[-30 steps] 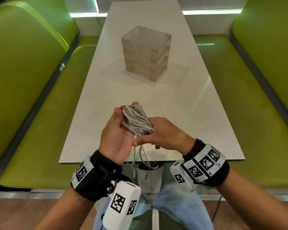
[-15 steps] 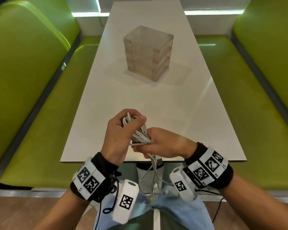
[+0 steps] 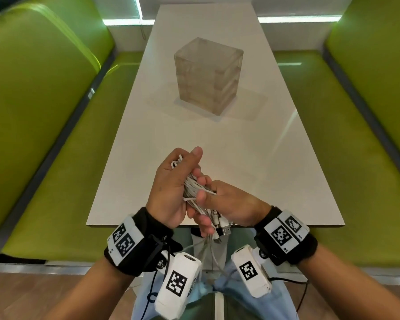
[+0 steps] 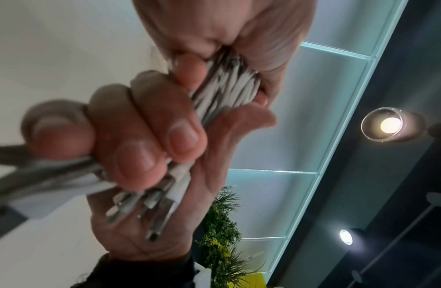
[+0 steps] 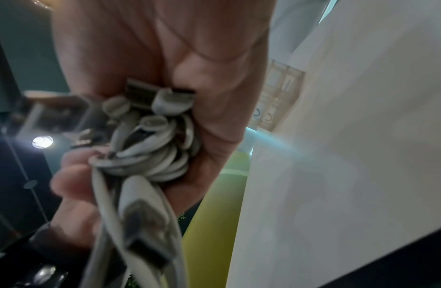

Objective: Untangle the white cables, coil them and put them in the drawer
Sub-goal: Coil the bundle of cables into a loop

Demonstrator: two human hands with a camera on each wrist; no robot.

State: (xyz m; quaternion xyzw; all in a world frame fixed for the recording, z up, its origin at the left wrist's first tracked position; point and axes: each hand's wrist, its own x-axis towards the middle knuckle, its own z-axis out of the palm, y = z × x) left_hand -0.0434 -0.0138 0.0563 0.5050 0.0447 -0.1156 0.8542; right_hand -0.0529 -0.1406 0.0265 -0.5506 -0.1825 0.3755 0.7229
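Note:
A bundle of white cables (image 3: 193, 188) is held between both hands just above the table's near edge. My left hand (image 3: 176, 185) wraps its fingers and thumb round the bundle from the left. My right hand (image 3: 219, 202) grips the same bundle from the right, thumb pinching a strand. Loose ends with USB plugs (image 3: 225, 230) hang below the hands towards my lap. The left wrist view shows fingers (image 4: 138, 136) curled over the cables (image 4: 229, 87) and metal plugs (image 4: 150, 210). Coiled cable ends (image 5: 153, 148) fill the right wrist view. A translucent drawer box (image 3: 208, 75) stands mid-table, shut.
The white table (image 3: 252, 158) runs away from me between green bench seats (image 3: 62, 162) left and right (image 3: 346, 135). The drawer box sits well beyond the hands. My lap in blue jeans (image 3: 240, 303) is under the table edge.
The left hand, open under the cables a second ago, has curled round the bundle. Both hands have drawn nearer to me and lower, squeezing the cables tighter; plug ends now hang below.

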